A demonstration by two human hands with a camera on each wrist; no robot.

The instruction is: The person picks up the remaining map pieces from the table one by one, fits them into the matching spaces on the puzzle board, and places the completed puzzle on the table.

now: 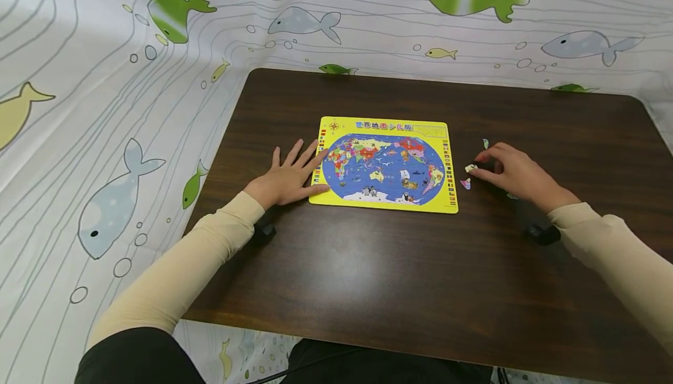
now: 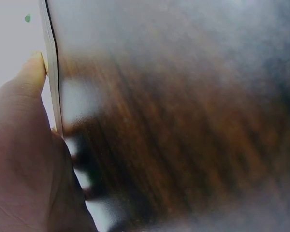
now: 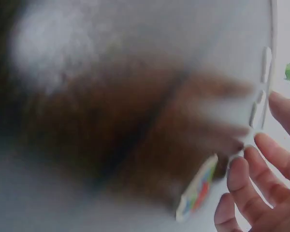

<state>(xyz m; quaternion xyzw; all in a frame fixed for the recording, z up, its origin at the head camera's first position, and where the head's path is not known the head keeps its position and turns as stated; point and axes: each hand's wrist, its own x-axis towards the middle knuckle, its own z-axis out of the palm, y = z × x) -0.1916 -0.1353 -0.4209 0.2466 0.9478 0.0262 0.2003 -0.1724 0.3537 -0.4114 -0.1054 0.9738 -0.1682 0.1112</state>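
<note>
A yellow-bordered world map puzzle board (image 1: 389,207) with a blue oval map lies flat on the table. My left hand (image 1: 289,176) spreads its fingers at the board's left edge, the thumb and a fingertip resting on the border. Right of the board, my right hand (image 1: 517,176) pinches a small pale puzzle piece (image 1: 470,169) between thumb and index finger, low over the table. In the right wrist view the piece (image 3: 256,111) spans the gap between those two fingertips. Another piece (image 1: 465,184) lies just nearer, and one more (image 1: 485,144) lies farther back.
The dark wood table (image 1: 336,279) stands against a fish-patterned sheet (image 1: 368,39) behind and at the left. Partly under my right hand lies a further puzzle piece (image 1: 512,196); a colourful piece (image 3: 197,188) shows near my fingers in the right wrist view.
</note>
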